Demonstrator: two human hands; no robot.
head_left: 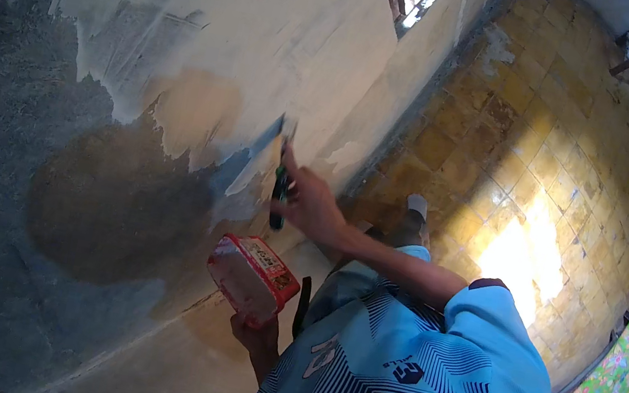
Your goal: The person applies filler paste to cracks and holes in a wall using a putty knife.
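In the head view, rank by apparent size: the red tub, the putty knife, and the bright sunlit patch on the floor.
1. Sunlit patch
2. Red tub in the left hand, though it sits nearer the camera
3. Putty knife in the right hand

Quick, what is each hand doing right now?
Left hand: closed under a red tub of white filler.
Right hand: closed on a putty knife against the wall.

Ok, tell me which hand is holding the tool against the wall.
The right hand: it presses a dark-handled putty knife to the wall. The left hand, lower down, only carries the red rectangular tub.
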